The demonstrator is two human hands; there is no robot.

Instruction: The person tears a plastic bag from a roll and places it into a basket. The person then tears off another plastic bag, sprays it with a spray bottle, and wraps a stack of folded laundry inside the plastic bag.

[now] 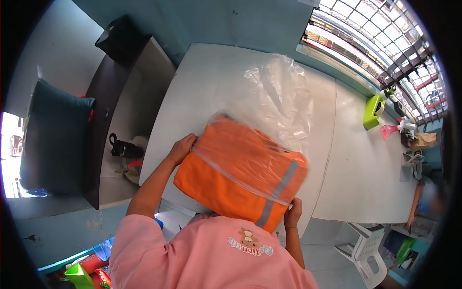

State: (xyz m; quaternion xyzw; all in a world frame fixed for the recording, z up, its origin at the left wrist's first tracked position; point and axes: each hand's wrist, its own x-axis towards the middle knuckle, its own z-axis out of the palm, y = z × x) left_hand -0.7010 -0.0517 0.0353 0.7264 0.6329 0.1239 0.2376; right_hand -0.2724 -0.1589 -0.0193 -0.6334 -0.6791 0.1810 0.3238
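Observation:
A folded orange garment [231, 192] with a grey stripe lies at the near edge of the white table, partly inside a clear plastic bag [284, 96]. The bag's mouth crosses the garment slantwise, and its slack far end spreads over the tabletop. At the left corner of the mouth, my left hand [183, 148] is closed on the bag's edge. My right hand [293, 212] grips the bag's edge at the right side, beside the grey stripe. The garment's near part sticks out of the bag towards my body. Both hands' fingertips are partly hidden.
Left of the white table [207, 72] is a dark-edged shelf with a black bottle [126, 148]. A green holder [373, 112] and a pink spray bottle [391, 130] stand near the barred window. Right, a white chair [365, 250] and another person's arm [414, 207] are visible.

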